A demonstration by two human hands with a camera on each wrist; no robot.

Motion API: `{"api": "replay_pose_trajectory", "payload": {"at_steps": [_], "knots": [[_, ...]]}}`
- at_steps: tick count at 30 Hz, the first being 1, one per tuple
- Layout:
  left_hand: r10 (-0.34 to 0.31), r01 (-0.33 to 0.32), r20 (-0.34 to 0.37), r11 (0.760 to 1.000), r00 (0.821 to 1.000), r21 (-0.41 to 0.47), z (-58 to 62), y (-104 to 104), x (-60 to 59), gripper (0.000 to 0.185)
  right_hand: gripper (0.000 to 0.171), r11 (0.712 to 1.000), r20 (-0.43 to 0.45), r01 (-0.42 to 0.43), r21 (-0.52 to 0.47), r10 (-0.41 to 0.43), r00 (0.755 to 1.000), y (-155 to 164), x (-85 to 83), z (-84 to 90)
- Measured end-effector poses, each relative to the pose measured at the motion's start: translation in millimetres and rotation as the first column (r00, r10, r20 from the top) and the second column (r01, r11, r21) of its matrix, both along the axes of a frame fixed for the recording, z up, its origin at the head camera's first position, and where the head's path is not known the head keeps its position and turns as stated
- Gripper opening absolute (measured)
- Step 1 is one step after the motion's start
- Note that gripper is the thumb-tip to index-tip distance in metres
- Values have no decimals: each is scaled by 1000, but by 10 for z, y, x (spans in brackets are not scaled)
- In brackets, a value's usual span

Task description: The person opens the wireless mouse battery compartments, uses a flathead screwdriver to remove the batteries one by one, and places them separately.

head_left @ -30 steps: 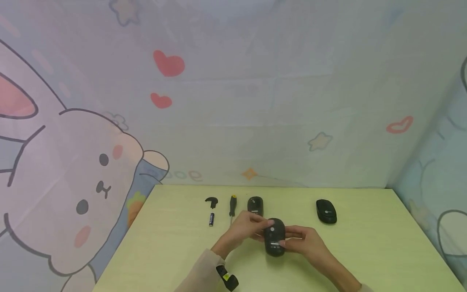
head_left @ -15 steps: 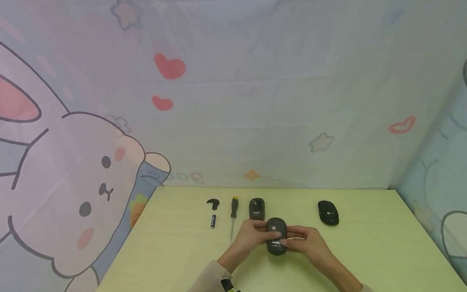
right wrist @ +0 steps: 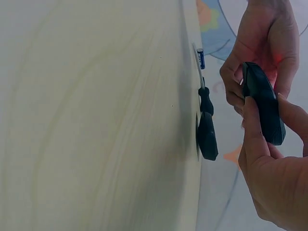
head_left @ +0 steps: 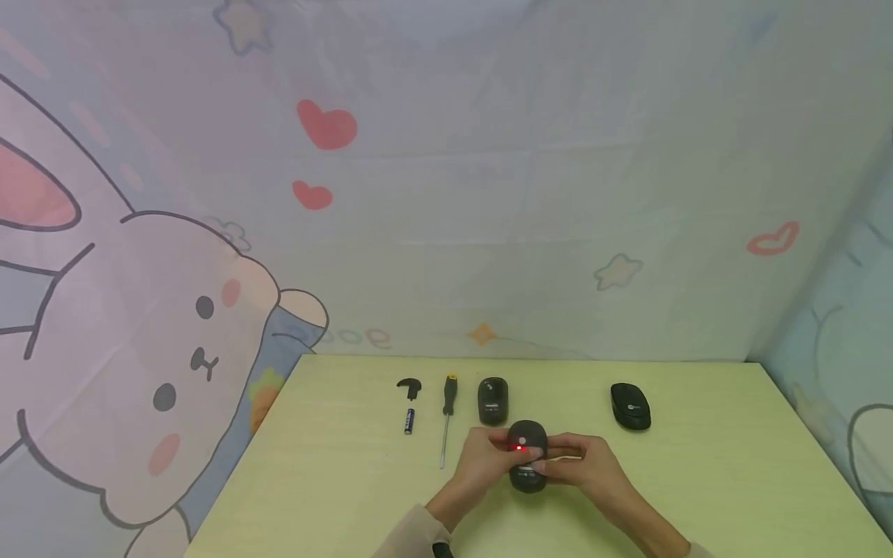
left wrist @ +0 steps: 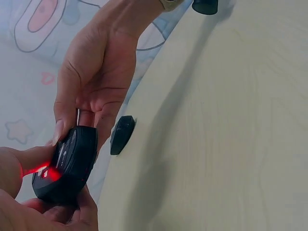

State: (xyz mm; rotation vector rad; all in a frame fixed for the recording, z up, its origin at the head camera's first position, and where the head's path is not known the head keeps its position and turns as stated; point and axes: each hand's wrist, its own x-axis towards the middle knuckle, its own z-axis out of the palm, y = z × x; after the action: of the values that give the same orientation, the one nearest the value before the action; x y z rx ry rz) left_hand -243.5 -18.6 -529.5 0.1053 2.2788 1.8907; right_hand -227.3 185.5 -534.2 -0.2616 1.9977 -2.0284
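Note:
Between both hands, above the table, is a black computer mouse [head_left: 528,482] with its underside facing up. My left hand [head_left: 483,463] grips its left side, thumb laid across the underside. From the other side, my right hand [head_left: 591,465] pinches the mouse, with the thumb on the underside near a white label. A red light [head_left: 518,447] glows on the underside beside the left thumb, and in the left wrist view it reddens that thumb. The right wrist view shows the held mouse [right wrist: 262,103] edge-on, fingers on both of its sides.
A second black mouse [head_left: 493,401] lies underside up just behind the hands. A screwdriver [head_left: 448,403], a small battery [head_left: 408,421] and a black hook-shaped piece [head_left: 409,387] lie to the left. A third mouse [head_left: 630,406] sits at the back right.
My left thumb has slid from the upper end of the mouse down to its middle. A red light now shows on the underside. The right hand has stayed nearly still.

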Motion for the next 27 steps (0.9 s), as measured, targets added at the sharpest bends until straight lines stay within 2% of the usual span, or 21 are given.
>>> {"api": "replay_pose_trajectory", "payload": {"at_steps": [8,17,22,27], "knots": [[9,-9,-11,1000,1000,6,7,43,42,28,59,1000,9,22,22,-22,1000,1,25,-13],[33,-36,-38,996,999,-85,13,62,71,28,61,999,53,25,30,-27,998,28,6,-64],[7,-17,-55,985,998,-171,66,29,69,25,62,999,68,24,32,-26,997,30,5,-77],[-44,35,-52,984,998,-173,115,-12,37,29,61,999,67,13,31,-16,998,52,-3,-41]]}}
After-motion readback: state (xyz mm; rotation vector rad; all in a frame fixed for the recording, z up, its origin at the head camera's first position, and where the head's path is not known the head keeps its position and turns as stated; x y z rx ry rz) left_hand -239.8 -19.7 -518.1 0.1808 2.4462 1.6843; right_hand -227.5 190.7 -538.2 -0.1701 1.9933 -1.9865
